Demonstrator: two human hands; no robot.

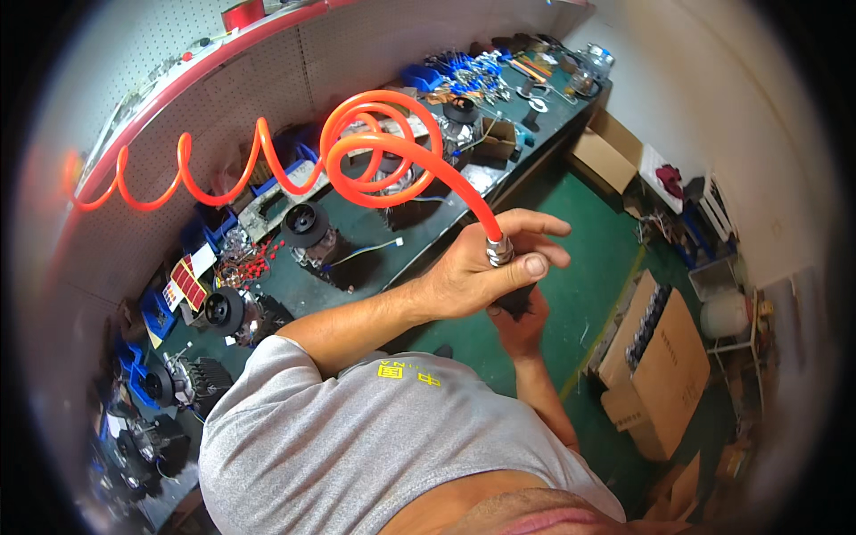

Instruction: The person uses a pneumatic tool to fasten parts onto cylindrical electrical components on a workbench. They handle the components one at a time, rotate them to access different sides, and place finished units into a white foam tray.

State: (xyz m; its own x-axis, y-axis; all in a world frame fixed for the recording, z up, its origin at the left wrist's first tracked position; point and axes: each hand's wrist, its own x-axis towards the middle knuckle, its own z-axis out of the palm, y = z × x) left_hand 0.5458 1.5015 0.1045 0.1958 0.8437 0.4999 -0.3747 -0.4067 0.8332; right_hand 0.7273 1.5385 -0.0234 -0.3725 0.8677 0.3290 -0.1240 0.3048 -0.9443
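Note:
My left hand is around the metal fitting at the end of an orange coiled air hose. Its thumb lies across the front of the fitting, and its other fingers stretch out to the right. Just below the fitting is a black object, mostly covered, so its kind cannot be told. My right hand grips that object from underneath and is partly hidden behind my left hand. Both hands are in front of my chest, beyond the bench's edge and above the green floor.
The hose runs left in loops over the workbench. Several motor-like units with black fan wheels stand there, with blue bins and wire bundles. Open cardboard boxes stand on the floor at right, near a metal rack.

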